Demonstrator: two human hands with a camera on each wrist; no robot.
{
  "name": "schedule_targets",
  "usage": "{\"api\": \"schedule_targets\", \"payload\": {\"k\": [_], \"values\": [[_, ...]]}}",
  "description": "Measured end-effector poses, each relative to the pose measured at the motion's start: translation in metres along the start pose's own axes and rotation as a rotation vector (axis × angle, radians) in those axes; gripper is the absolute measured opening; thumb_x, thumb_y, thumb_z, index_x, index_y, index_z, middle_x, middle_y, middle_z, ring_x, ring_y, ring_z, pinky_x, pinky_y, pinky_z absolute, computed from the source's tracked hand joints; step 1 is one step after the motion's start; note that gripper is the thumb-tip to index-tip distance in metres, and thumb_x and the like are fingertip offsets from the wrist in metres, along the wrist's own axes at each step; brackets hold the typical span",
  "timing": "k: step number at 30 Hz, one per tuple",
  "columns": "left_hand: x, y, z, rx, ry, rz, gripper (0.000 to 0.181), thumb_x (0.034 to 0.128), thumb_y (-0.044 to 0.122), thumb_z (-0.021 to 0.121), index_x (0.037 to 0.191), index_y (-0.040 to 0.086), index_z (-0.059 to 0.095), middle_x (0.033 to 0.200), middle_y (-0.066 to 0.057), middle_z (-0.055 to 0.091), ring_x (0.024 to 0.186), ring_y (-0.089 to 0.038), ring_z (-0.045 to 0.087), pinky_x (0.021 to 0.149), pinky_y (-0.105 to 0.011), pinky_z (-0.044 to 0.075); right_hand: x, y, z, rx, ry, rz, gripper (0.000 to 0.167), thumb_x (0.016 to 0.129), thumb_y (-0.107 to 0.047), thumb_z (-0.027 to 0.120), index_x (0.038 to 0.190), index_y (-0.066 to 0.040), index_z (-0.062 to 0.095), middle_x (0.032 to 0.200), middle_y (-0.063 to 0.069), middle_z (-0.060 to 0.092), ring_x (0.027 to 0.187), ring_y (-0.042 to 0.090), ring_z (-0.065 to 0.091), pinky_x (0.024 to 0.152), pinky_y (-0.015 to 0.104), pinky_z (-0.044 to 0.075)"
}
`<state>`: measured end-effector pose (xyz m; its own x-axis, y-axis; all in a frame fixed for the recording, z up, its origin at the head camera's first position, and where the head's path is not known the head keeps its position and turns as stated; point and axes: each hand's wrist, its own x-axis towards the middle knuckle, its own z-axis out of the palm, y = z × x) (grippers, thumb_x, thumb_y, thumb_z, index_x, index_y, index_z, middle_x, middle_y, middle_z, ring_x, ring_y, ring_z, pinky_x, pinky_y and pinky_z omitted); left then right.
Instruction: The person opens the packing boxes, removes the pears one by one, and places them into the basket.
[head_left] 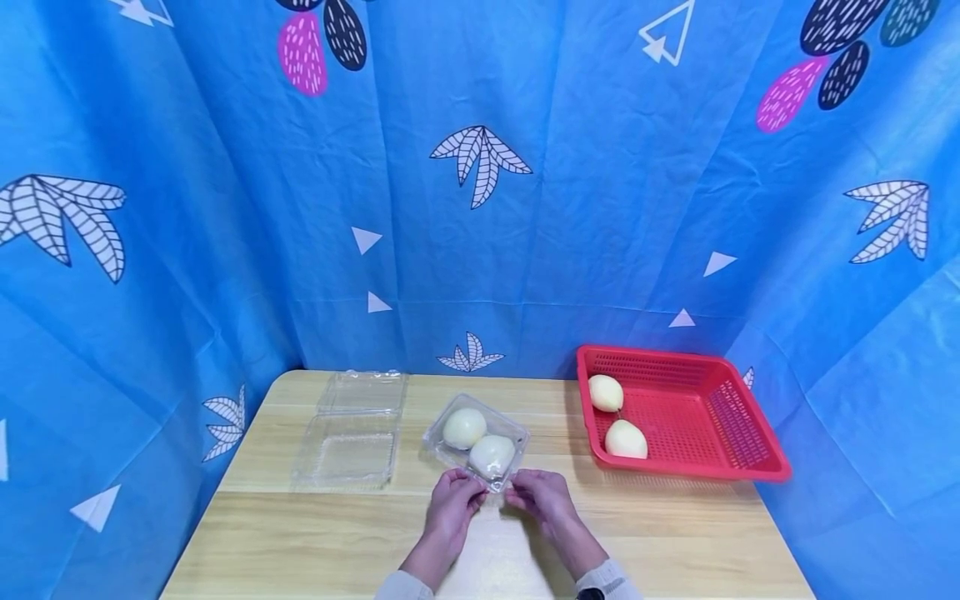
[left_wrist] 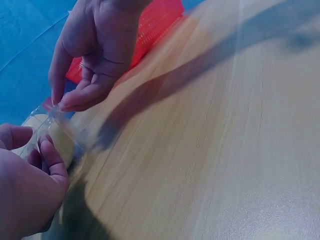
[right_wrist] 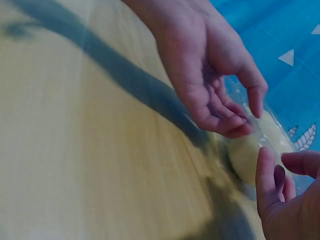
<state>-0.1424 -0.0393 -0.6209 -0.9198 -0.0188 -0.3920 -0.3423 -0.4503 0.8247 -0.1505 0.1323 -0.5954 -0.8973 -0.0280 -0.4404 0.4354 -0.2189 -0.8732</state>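
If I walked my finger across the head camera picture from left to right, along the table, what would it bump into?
Open clear box → closed-in-hands clear box with two pale fruits → red basket.

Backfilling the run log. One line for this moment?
left hand, right hand: pinch box edge; box: two pears; basket: two pears; second box: open

The plastic box (head_left: 513, 429) is gleaming; the wood-grained table (head_left: 495, 546) is shining at its six o'clock; the plastic basket (head_left: 690, 471) is looking smooth at three; the cloth curtain (head_left: 480, 258) is creasing at twelve.
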Motion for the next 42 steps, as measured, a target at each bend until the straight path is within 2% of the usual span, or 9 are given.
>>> {"api": "schedule_targets", "payload": {"k": [10,15,21,26,31,36,42], "values": [[-0.002,0.005,0.001,0.036,-0.008,-0.006,0.045,0.0866,-0.002,0.07,0.122,0.001,0.043,0.1,-0.007,0.061,0.087,-0.017,0.066,0.082,-0.028,0.059,0.01,-0.008,-0.001,-0.01,0.084,-0.048,0.031,0.089,0.003,0.069,0.116,0.02,0.063,0.075,0.008,0.076,0.064,0.011,0.073,0.065,0.024,0.063],[-0.001,0.008,-0.001,0.07,-0.045,-0.004,0.044,0.0873,-0.001,0.071,0.12,0.001,0.041,0.099,-0.006,0.06,0.086,-0.016,0.066,0.081,-0.026,0.059,0.015,-0.012,-0.002,-0.015,0.094,-0.058,0.032,0.09,0.004,0.069,0.116,0.021,0.063,0.076,0.01,0.077,0.064,0.011,0.073,0.065,0.024,0.063],[0.003,0.009,-0.004,0.09,-0.088,-0.014,0.044,0.0874,-0.002,0.071,0.118,0.0,0.039,0.097,-0.004,0.061,0.084,-0.014,0.065,0.08,-0.026,0.059,0.018,-0.014,-0.002,-0.014,0.092,-0.072,0.035,0.092,0.002,0.069,0.12,0.021,0.061,0.081,0.015,0.078,0.066,0.013,0.075,0.068,0.026,0.064],[0.004,0.009,-0.004,0.097,-0.101,-0.016,0.046,0.0876,-0.002,0.07,0.12,0.0,0.038,0.097,-0.004,0.06,0.083,-0.014,0.065,0.081,-0.026,0.059,0.018,-0.012,-0.001,-0.005,0.08,-0.059,0.036,0.091,0.001,0.071,0.119,0.021,0.062,0.077,0.011,0.078,0.065,0.011,0.074,0.065,0.023,0.063],[0.002,0.01,-0.002,0.085,-0.103,-0.015,0.044,0.0885,-0.001,0.07,0.12,0.002,0.038,0.098,-0.005,0.06,0.085,-0.014,0.065,0.082,-0.026,0.059,0.016,-0.011,0.0,-0.015,0.032,-0.041,0.038,0.09,0.0,0.071,0.12,0.021,0.062,0.078,0.009,0.078,0.066,0.01,0.073,0.066,0.022,0.062],[0.001,0.009,-0.002,0.067,-0.105,-0.01,0.042,0.0895,-0.001,0.069,0.119,0.002,0.039,0.098,-0.005,0.062,0.086,-0.014,0.066,0.083,-0.026,0.06,0.015,-0.012,0.004,-0.037,0.014,-0.027,0.03,0.087,0.003,0.071,0.111,0.019,0.065,0.073,0.005,0.075,0.061,0.008,0.068,0.061,0.019,0.06],[0.002,0.005,-0.002,0.065,-0.103,-0.01,0.042,0.0901,-0.002,0.069,0.12,0.001,0.04,0.1,-0.006,0.063,0.087,-0.015,0.066,0.085,-0.027,0.06,0.015,-0.014,0.008,-0.145,0.042,-0.053,0.005,0.082,0.005,0.066,0.087,0.004,0.068,0.066,0.0,0.067,0.055,0.007,0.061,0.056,0.019,0.056]]}}
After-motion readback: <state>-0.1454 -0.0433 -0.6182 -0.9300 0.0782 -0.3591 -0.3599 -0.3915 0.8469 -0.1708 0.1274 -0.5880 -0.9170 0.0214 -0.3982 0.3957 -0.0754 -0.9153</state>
